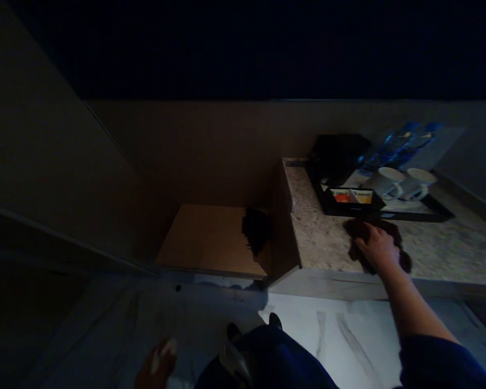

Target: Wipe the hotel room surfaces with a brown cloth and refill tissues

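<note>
My right hand (376, 247) presses a bunched dark brown cloth (395, 232) onto the speckled stone countertop (316, 243), with the fingers curled over it. Just behind the cloth stands a black tray (397, 215). Two white mugs (389, 181) sit on it, beside a small black box of sachets (352, 198). My left hand (157, 363) hangs low over the floor at the lower left, away from the counter. It is dim and blurred, so its fingers cannot be made out.
A dark appliance, perhaps a kettle (338, 156), and blue-tinted plastic bottles (400, 143) stand at the back of the tray. Left of the counter, a low wooden shelf (210, 237) bears a dark bristly object (256, 229). The marble-look floor (308, 324) lies below.
</note>
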A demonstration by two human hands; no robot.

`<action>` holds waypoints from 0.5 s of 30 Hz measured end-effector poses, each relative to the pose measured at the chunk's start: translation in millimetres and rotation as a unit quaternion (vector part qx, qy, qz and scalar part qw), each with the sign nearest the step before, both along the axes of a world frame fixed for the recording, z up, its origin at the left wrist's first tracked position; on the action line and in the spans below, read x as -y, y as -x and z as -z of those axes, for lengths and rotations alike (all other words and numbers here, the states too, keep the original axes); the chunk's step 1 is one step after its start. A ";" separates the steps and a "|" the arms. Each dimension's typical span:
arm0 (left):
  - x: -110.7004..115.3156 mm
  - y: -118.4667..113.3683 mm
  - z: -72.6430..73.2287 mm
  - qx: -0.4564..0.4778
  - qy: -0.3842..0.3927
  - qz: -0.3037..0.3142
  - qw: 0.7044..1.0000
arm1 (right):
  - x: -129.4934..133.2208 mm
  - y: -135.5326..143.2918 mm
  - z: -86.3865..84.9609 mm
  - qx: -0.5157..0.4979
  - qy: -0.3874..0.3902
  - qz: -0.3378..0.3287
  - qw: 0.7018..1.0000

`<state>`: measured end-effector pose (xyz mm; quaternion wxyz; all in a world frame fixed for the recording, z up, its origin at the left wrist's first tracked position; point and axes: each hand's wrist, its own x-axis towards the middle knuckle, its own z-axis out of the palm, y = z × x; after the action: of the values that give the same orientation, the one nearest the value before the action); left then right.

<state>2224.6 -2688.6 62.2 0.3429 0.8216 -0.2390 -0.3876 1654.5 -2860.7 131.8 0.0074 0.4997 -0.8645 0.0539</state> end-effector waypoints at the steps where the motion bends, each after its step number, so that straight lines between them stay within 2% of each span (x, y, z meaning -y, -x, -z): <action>1: 18.0 9.9 -3.6 -0.061 0.027 -0.005 0.998 | 1.1 5.7 -1.0 0.004 -0.003 0.029 1.000; 2: 36.9 23.4 -10.9 -0.107 0.057 -0.026 0.992 | 2.1 8.9 -1.6 0.005 -0.002 0.051 0.999; 3: 55.6 40.0 -21.3 -0.143 0.076 -0.015 0.987 | 2.8 10.1 -1.9 0.003 0.003 0.062 0.998; 5: 88.8 80.2 -48.0 -0.174 0.117 0.038 0.977 | 1.7 8.8 -2.1 -0.003 0.012 0.050 0.999; 8: 121.2 144.9 -88.0 -0.228 0.149 0.133 0.953 | -7.0 4.9 -5.2 0.010 -0.003 -0.033 0.999; 10: 134.7 184.4 -108.0 -0.247 0.157 0.205 0.934 | -17.5 -0.8 -11.9 0.016 0.005 -0.080 0.997; 13: 151.9 238.1 -126.1 -0.268 0.162 0.304 0.900 | -36.9 -24.2 -28.5 0.053 0.131 -0.173 0.975; 15: 161.7 271.2 -130.3 -0.273 0.173 0.358 0.876 | -47.8 -48.2 -39.8 0.164 0.209 -0.262 0.928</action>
<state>1953.4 -2850.3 192.5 0.3693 0.4689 -0.4773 -0.6449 1702.7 -2812.9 171.6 -0.0449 0.6799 -0.6609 0.3146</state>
